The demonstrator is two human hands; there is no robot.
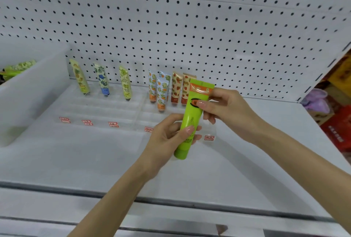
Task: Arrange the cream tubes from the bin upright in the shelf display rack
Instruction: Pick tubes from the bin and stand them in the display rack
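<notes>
I hold a green tube (190, 117) cap-down above the shelf (95, 151), just in front of the clear rack (106, 107). My left hand (167, 139) is curled round its lower half, and my right hand (228, 107) pinches its flat, orange-banded top end. Seven other tubes (163, 92) stand upright along the rack's back rows, and a further tube (19, 66) lies in the white bin (32, 92) at left.

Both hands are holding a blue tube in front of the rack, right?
Not blue. The head view shows that the tube held by the left hand and the right hand in front of the rack is bright green.
</notes>
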